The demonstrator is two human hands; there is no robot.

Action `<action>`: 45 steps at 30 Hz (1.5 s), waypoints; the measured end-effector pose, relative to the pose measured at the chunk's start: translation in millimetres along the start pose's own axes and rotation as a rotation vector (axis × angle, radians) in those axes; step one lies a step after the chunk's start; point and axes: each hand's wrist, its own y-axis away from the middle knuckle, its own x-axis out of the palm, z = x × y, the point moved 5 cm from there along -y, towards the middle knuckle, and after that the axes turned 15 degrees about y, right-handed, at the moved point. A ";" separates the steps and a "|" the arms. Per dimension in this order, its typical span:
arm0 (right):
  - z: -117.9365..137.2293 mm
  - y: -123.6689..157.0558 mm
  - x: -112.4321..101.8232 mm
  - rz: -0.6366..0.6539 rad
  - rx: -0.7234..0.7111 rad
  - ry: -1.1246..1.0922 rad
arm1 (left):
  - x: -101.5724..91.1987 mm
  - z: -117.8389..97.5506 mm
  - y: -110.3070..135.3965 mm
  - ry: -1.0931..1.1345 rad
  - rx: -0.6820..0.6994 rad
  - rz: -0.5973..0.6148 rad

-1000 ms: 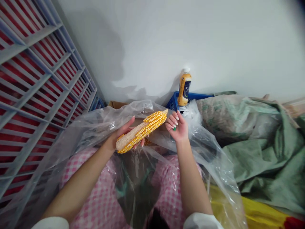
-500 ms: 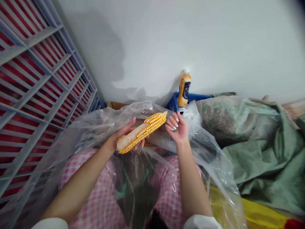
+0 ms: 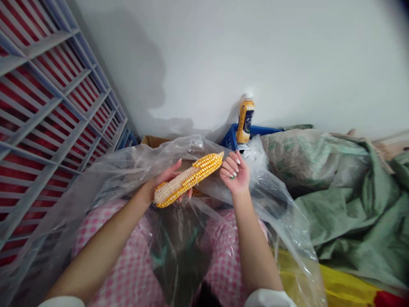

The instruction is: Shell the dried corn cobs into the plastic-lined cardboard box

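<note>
My left hand (image 3: 166, 181) grips a yellow corn cob (image 3: 188, 179) from below; a strip of its kernels is stripped off, showing pale cob. The cob points up and to the right. My right hand (image 3: 234, 172) is curled beside the cob's tip, fingers closed round a small green thing that barely shows. Both hands hover over a clear plastic bag (image 3: 134, 170) spread across my lap in pink checked cloth (image 3: 134, 264).
A yellow bottle (image 3: 245, 118) stands in a blue crate (image 3: 234, 134) against the white wall. Green woven sacks (image 3: 338, 183) pile at the right, with a yellow sack (image 3: 345, 285) below. A grey lattice rack (image 3: 47, 111) with red contents stands left. A cardboard box (image 3: 155, 140) lies behind the bag.
My right hand has closed in slightly toward the cob's tip. The view has shifted a little; the cob stays in my left hand.
</note>
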 end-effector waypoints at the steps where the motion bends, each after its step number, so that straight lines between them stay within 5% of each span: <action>1: -1.1 2.2 3.3 0.001 0.006 -0.029 | 0.8 -0.1 -0.6 0.005 0.006 -0.005; 5: -5.2 15.0 26.0 0.048 0.049 -0.126 | 3.9 0.0 -5.4 0.041 0.120 -0.100; 12: -31.8 37.2 73.6 0.158 0.212 -0.255 | 20.0 -9.8 15.6 0.035 0.612 -0.531; 17: -57.5 49.6 97.4 0.231 0.323 -0.284 | 46.2 -13.0 39.9 -0.015 0.723 -0.629; 25: -75.8 53.3 109.4 0.257 0.420 -0.284 | 65.3 -12.0 56.4 -0.052 0.663 -0.683; 45: -85.0 56.9 108.4 0.158 0.415 -0.206 | 65.5 -5.4 57.7 -0.022 0.610 -0.586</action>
